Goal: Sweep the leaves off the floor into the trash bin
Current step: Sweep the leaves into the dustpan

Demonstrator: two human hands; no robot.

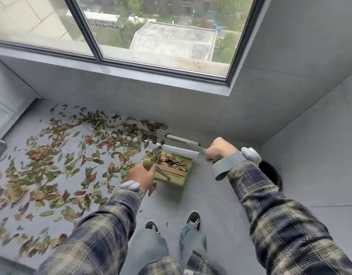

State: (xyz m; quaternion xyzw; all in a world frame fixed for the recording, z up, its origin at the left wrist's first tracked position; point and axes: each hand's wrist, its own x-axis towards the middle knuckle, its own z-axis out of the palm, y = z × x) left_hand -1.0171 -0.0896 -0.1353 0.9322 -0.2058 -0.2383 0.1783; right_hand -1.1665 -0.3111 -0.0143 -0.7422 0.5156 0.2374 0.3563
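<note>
Nearby, leaves (76, 155) litter floor (210, 195); left hand (142, 176) grips dustpan handle (147, 163), right hand (219, 148) grips broom (181, 139).

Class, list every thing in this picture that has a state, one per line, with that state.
Left hand: grips the dustpan handle.
Right hand: grips the broom handle.
Dustpan: holds some leaves.
Leaves: mostly scattered on the floor.
Window: shut.
Trash bin: mostly hidden by the right sleeve.
</note>
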